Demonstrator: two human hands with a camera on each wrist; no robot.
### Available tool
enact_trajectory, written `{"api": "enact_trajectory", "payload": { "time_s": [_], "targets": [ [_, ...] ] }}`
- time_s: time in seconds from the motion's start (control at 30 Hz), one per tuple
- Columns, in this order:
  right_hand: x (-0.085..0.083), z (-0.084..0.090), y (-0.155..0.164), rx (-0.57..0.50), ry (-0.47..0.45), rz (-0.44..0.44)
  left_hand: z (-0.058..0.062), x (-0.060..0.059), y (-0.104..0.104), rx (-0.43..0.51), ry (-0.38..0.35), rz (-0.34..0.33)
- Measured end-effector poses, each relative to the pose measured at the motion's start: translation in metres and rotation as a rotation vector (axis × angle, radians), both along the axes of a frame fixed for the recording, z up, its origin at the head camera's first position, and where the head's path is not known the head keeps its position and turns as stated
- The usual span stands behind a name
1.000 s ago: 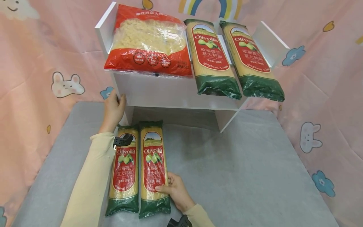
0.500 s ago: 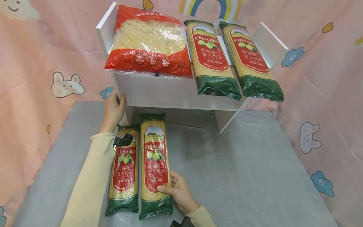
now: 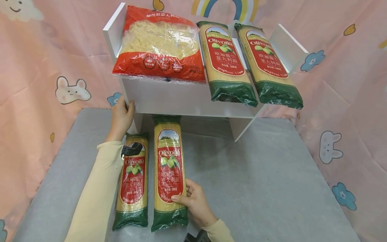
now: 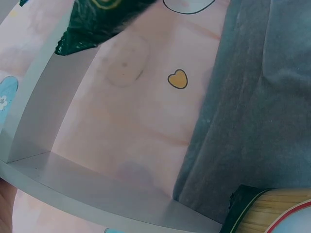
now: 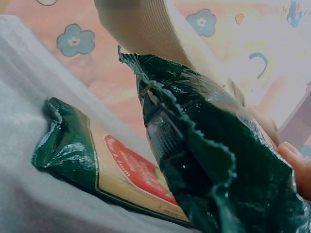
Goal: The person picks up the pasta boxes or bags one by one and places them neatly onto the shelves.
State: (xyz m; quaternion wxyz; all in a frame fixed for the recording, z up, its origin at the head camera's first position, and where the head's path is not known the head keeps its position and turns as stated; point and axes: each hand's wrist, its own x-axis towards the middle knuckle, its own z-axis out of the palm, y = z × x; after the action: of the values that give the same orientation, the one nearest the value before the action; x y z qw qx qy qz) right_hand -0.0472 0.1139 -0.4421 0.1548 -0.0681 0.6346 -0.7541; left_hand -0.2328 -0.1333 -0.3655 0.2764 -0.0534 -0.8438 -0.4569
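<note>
My right hand (image 3: 196, 205) pinches the lower right side of a spaghetti pack (image 3: 170, 168), its thumb lying on the red label. The green top end of that pack reaches the shelf's lower front edge in the head view. In the right wrist view the green bottom end of the held pack (image 5: 209, 145) rises tilted above the grey cloth. My left hand (image 3: 121, 117) grips the left side panel of the white shelf unit (image 3: 181, 97). Below the left forearm, a second spaghetti pack (image 3: 133, 181) lies on the cloth, partly covered by the black wrist camera.
On the shelf's upper level sit a red bag of spiral pasta (image 3: 160, 47) and two more spaghetti packs, one in the middle (image 3: 226, 64) and one at the right (image 3: 267, 65). Their green ends overhang the front edge. Grey cloth (image 3: 272, 181) covers the table; a pink printed curtain (image 3: 341, 84) hangs behind.
My right hand has lifted the spaghetti pack and carried it forward and slightly right, away from the other pack. The left hand keeps its hold on the shelf.
</note>
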Motion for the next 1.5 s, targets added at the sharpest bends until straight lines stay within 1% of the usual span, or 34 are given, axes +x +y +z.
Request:
{"api": "enact_trajectory", "payload": {
  "time_s": [0.17, 0.47, 0.7, 1.03, 1.17, 1.33, 1.5],
  "targets": [
    [0.001, 0.003, 0.002, 0.004, 0.006, 0.007, 0.000, 0.001, 0.000, 0.002, -0.003, -0.005],
    [0.006, 0.010, 0.004, 0.025, -0.019, 0.016, 0.000, 0.001, 0.001, 0.007, 0.002, -0.010],
    [0.011, 0.014, 0.006, 0.017, 0.014, 0.035, 0.001, 0.000, 0.000, 0.002, 0.005, -0.008],
    [0.019, 0.017, 0.007, 0.027, 0.012, 0.041, 0.001, 0.001, 0.000, 0.011, -0.014, -0.005],
    [0.022, 0.016, 0.009, 0.002, 0.026, 0.057, 0.000, 0.001, 0.000, 0.011, -0.018, -0.007],
    [0.027, 0.016, 0.012, -0.049, 0.024, 0.093, 0.000, 0.001, 0.000, 0.014, 0.001, -0.009],
    [0.031, 0.017, 0.014, -0.064, 0.031, 0.112, 0.001, 0.001, 0.000, 0.010, -0.006, -0.008]
  ]
}}
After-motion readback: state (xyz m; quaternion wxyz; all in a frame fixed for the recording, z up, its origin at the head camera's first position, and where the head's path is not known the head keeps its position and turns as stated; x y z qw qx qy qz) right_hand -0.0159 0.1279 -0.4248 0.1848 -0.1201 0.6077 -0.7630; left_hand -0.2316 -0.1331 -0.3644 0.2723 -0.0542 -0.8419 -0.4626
